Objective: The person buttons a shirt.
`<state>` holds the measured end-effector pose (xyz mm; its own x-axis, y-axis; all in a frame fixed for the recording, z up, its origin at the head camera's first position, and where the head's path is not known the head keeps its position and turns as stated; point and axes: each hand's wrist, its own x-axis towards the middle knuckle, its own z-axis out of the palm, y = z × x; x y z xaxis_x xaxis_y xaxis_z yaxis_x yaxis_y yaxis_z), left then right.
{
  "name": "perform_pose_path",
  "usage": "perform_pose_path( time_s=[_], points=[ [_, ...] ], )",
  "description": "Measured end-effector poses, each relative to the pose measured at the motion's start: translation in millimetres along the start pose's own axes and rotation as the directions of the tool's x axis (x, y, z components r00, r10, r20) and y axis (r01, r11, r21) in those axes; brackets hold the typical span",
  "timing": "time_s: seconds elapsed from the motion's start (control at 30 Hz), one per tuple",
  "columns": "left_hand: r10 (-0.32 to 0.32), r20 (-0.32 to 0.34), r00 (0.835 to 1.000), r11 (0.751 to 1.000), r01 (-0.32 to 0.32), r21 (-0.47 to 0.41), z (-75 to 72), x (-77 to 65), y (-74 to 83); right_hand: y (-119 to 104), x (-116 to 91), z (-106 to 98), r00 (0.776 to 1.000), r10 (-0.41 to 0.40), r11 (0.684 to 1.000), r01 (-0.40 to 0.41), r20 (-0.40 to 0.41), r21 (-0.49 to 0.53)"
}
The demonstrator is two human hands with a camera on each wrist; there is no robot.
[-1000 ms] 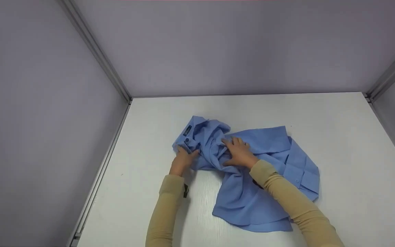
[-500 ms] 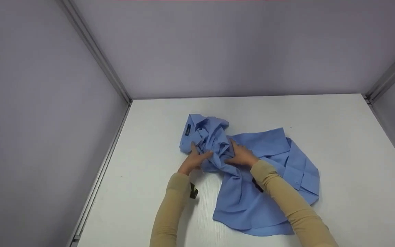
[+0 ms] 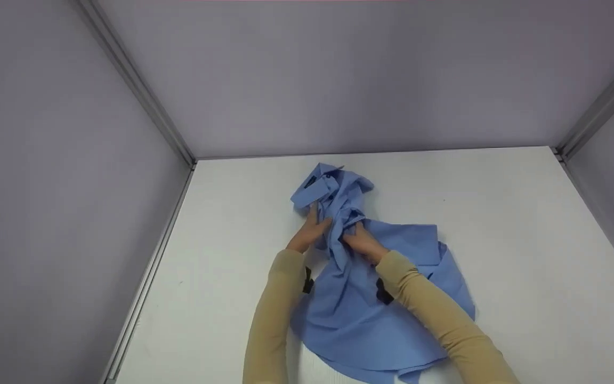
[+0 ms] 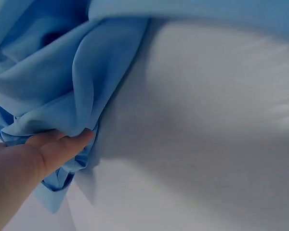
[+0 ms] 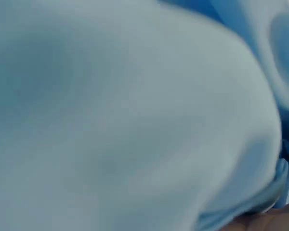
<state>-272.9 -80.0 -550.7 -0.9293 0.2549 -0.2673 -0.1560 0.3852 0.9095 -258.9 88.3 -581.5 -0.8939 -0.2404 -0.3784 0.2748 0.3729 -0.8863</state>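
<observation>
A crumpled blue button-up shirt lies on the white table, its collar end bunched toward the back. My left hand grips the bunched cloth just below the collar, from the left side. In the left wrist view, the fingers of this hand go under hanging folds. On the right side of the bunch, my right hand holds the gathered cloth, its fingertips hidden in the folds. Cloth fills most of the right wrist view, with only a bit of the hand at the lower right.
The white tabletop extends on both sides of the shirt. A grey back wall and side walls with metal edge rails enclose it. The shirt's lower hem spreads toward the near edge.
Both hands have moved closer together, the left going right and away from me. The collar end has shifted back and right, and the shirt's right part has been drawn leftward.
</observation>
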Motion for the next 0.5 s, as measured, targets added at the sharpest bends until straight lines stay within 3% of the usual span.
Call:
perform_pose_path(
  time_s=[0.13,0.27,0.43,0.5],
  points=[
    [-0.018,0.002,1.0,1.0,0.018,0.014,4.8,7.9,4.1,-34.9,-34.3,2.3,0.999,0.04,0.995,-0.041,0.011,0.092],
    [-0.017,0.016,1.0,1.0,0.017,0.026,10.3,14.1,9.7,-51.7,-48.1,2.1,0.997,0.066,0.984,-0.071,0.035,0.163],
    [0.038,0.018,0.999,0.997,-0.039,0.067,13.3,18.0,15.7,-43.8,-33.4,3.4,0.985,0.138,0.946,-0.161,0.1,0.281],
    [0.057,0.022,0.998,0.995,-0.059,0.079,13.5,9.6,27.3,-38.7,-26.2,4.2,0.979,0.159,0.922,-0.194,0.127,0.334]
  ],
)
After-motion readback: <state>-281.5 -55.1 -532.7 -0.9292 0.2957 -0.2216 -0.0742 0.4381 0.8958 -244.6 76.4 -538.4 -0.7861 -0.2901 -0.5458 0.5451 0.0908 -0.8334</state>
